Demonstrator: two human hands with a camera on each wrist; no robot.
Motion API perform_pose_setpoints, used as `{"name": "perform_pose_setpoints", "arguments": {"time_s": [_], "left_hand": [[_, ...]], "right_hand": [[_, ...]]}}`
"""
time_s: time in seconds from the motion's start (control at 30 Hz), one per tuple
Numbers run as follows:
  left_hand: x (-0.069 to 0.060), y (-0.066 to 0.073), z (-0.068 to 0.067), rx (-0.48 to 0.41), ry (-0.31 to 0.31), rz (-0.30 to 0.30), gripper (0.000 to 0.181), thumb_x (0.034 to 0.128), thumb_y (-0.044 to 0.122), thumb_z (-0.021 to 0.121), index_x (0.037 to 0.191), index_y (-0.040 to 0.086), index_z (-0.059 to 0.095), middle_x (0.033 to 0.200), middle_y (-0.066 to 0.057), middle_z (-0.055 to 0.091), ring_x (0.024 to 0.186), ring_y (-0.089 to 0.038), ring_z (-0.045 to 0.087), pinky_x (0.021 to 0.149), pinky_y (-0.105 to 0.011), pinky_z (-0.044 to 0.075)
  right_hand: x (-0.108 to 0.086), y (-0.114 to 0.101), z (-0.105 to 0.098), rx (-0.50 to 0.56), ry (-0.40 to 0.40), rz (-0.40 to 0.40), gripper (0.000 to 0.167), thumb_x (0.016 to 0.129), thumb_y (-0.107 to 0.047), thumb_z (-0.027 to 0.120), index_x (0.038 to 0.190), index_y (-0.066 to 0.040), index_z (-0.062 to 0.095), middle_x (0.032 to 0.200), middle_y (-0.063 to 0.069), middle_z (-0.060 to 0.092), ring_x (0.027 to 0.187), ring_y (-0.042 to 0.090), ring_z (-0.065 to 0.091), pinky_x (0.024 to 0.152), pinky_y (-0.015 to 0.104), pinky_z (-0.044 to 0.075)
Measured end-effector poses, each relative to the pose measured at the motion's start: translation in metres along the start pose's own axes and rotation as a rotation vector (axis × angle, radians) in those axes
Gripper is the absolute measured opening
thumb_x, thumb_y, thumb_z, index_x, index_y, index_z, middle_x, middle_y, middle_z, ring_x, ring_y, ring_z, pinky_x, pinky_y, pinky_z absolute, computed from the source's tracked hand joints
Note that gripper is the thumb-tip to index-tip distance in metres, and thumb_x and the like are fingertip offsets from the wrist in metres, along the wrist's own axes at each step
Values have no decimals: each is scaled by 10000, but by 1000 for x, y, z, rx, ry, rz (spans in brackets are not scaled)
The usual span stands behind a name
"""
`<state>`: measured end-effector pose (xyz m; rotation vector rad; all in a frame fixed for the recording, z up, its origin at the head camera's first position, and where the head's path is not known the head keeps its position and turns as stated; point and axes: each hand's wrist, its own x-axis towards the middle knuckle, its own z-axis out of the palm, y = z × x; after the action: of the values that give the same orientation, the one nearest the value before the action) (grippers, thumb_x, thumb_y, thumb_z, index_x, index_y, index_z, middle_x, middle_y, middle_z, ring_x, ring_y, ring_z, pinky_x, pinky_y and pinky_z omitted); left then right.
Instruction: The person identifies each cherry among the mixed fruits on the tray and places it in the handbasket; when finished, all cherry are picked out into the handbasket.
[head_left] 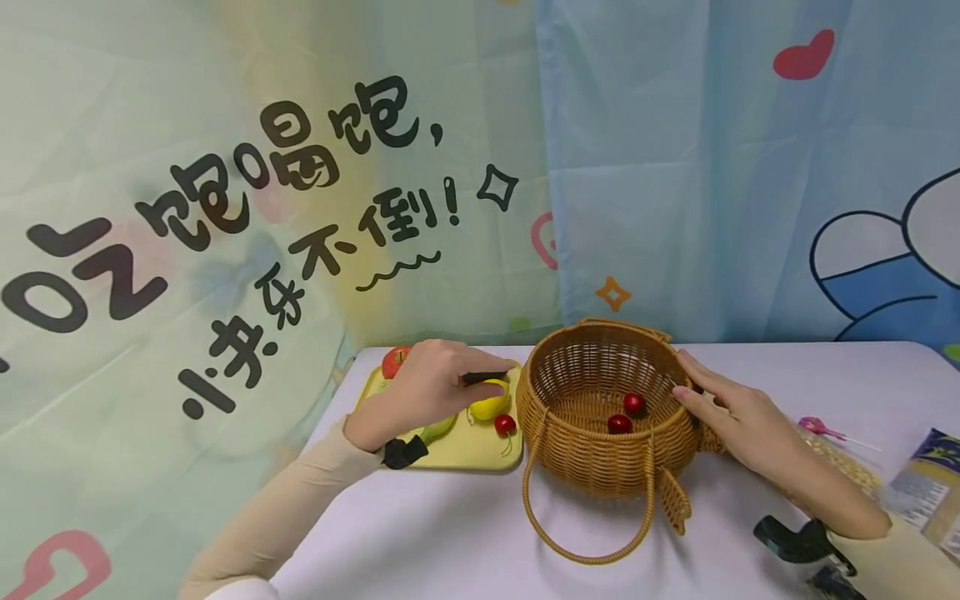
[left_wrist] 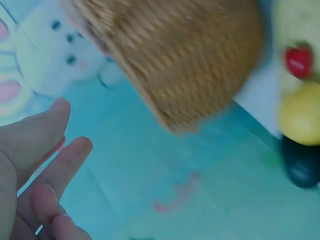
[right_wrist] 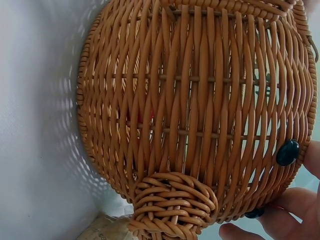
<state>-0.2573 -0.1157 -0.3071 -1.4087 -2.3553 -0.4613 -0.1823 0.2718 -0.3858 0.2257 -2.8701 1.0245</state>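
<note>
Head: two cherries (head_left: 619, 424) in basket (head_left: 592, 467) near desk's (head_left: 465, 533) back edge; one cherry (head_left: 505, 425), lemon (head_left: 490, 407), apple (head_left: 394, 362) on tray (head_left: 480, 448) at back-left corner; apparently partway. Left wrist: left hand (head_left: 427, 379) unclasped, empty. Right wrist: right hand (head_left: 750, 421) rests against basket, fingers relaxed.

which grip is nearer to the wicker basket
Right: the right grip rests against the wicker basket at its rim. The left grip hangs over the yellow tray, beside the basket and apart from it.
</note>
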Motion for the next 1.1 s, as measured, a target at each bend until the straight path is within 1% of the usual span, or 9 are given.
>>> {"name": "perform_pose_setpoints", "arguments": {"time_s": [0.13, 0.23, 0.37, 0.5, 0.63, 0.73, 0.87, 1.0, 1.1], "left_hand": [[-25, -23, -1, 21, -11, -134, 329, 854, 259, 849, 1177, 223, 796, 1101, 61, 798, 544, 22, 477, 529, -160, 358], [-36, -36, 4, 40, -36, -186, 309, 847, 259, 855, 1151, 229, 807, 1086, 59, 801, 509, -18, 409, 536, -185, 375], [-41, -49, 13, 78, -107, -229, 309, 854, 282, 846, 1159, 256, 803, 1120, 64, 794, 664, -65, 627, 599, -190, 456], [-42, -63, 20, 84, -191, -265, 331, 842, 277, 855, 1168, 270, 798, 1133, 62, 791, 811, -106, 723, 621, -198, 490], [-41, -77, 25, 100, -282, -287, 309, 825, 272, 868, 1130, 272, 814, 1094, 86, 797, 772, -133, 710, 589, -212, 472], [-36, -87, 30, 129, -360, -287, 297, 826, 284, 868, 1118, 260, 820, 1102, 94, 795, 869, -161, 741, 606, -215, 496], [-28, -99, 38, 128, -450, -282, 317, 832, 283, 864, 1140, 226, 813, 1137, 39, 792, 953, -232, 751, 654, -279, 542], [-20, -107, 47, 121, -500, -267, 314, 848, 280, 851, 1153, 219, 807, 1137, 28, 792, 985, -234, 747, 714, -332, 576], [-18, -112, 55, 124, -519, -250, 306, 857, 274, 843, 1156, 218, 806, 1132, 44, 793, 1015, -210, 738, 803, -355, 590]], "right_hand": [[1, 0, 0, 10, -11, 18, 690, 1069, -551, 427, 1643, -311, 128, 1689, 175, 206, 1442, 609, 303, 1034, 802, 299], [1, 1, -1, 9, -10, 16, 691, 1070, -547, 428, 1643, -306, 125, 1690, 179, 201, 1440, 611, 304, 1029, 803, 301], [0, 2, -2, -1, -4, 11, 688, 1075, -533, 427, 1644, -289, 128, 1684, 197, 211, 1424, 615, 327, 1017, 802, 314], [0, 2, -1, 9, -8, 8, 684, 1077, -526, 430, 1644, -299, 122, 1685, 196, 206, 1430, 620, 309, 1018, 809, 300], [1, 2, 1, 2, -3, -5, 681, 1078, -515, 436, 1645, -288, 133, 1680, 201, 221, 1424, 619, 321, 1018, 807, 305], [1, 2, 1, 5, -2, -8, 680, 1078, -513, 438, 1645, -289, 134, 1680, 199, 219, 1425, 620, 319, 1016, 809, 303], [1, 3, 1, 2, 10, -20, 672, 1080, -497, 445, 1645, -292, 144, 1682, 192, 223, 1426, 617, 322, 1021, 803, 303], [0, 3, 1, -11, 23, -35, 663, 1082, -482, 452, 1644, -284, 161, 1678, 190, 239, 1422, 612, 335, 1021, 796, 310], [1, 3, 1, -16, 22, -36, 661, 1084, -479, 449, 1644, -281, 160, 1678, 189, 240, 1417, 613, 341, 1017, 798, 314]]}}
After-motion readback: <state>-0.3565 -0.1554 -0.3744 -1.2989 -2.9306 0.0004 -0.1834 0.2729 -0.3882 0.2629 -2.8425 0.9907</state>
